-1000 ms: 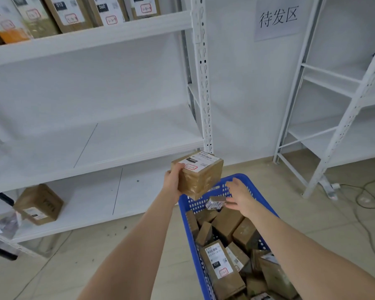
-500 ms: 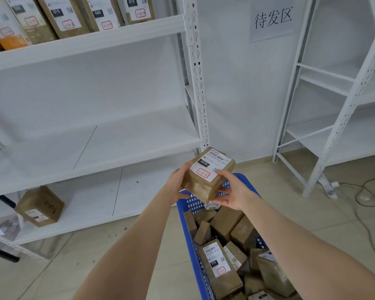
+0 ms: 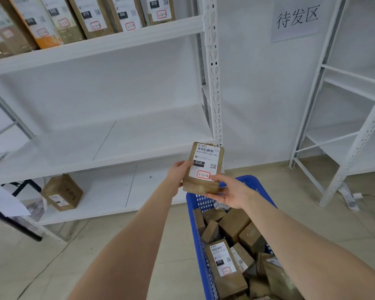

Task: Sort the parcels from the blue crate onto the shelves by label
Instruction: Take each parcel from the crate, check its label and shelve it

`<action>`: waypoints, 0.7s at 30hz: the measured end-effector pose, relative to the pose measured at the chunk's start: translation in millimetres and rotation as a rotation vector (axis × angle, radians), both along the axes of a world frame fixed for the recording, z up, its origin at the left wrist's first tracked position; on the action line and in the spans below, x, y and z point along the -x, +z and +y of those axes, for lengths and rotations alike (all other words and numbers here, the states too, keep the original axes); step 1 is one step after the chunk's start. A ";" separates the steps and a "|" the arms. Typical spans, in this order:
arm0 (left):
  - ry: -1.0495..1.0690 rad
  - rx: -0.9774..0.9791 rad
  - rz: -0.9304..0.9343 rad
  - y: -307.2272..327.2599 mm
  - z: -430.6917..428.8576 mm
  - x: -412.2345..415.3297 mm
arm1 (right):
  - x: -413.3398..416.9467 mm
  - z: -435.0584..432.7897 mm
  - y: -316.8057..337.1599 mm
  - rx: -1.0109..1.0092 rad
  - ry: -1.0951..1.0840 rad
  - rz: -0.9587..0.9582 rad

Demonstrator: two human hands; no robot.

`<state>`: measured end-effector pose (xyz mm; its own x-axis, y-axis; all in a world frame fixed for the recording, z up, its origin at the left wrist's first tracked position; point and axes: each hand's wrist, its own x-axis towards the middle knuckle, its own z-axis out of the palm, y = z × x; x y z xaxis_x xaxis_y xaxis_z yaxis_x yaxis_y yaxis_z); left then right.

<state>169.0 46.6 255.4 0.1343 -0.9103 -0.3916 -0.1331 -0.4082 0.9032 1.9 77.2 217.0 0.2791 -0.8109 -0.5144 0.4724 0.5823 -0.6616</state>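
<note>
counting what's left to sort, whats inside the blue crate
A loose pile of brown parcels fills the crate; one shows an 010 label. The right forearm covers some, and the lower layers and the crate floor are hidden.

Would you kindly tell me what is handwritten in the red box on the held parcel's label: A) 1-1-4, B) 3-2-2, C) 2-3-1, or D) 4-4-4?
B: the red box on the parcel gripped by the left hand and right hand reads 3-2-2.
</note>
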 end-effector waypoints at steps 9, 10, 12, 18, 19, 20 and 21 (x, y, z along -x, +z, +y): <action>0.000 0.104 -0.159 21.0 13.6 -43.6 | -44.8 5.7 -8.9 0.003 0.214 0.098; 0.003 0.087 -0.174 15.6 18.1 -52.4 | -53.0 9.2 -13.2 -0.008 0.224 0.115; 0.003 0.051 -0.193 5.1 23.7 -68.1 | -67.1 14.7 -22.3 -0.020 0.239 0.153; -0.037 -0.017 -0.223 -26.3 28.8 -154.5 | -142.5 21.7 -49.2 -0.052 0.318 0.216; -0.040 -0.024 -0.226 -30.1 28.5 -173.5 | -160.9 21.0 -53.2 -0.055 0.321 0.223; -0.039 -0.029 -0.225 -33.4 28.4 -193.2 | -180.7 20.2 -56.7 -0.057 0.319 0.231; -0.035 -0.034 -0.223 -36.7 27.9 -213.0 | -200.5 19.3 -60.6 -0.063 0.313 0.235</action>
<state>381.9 74.5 218.7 0.1900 -0.9027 -0.3861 -0.3427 -0.4295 0.8355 202.4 96.5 156.4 0.3767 -0.6701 -0.6395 0.1056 0.7170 -0.6891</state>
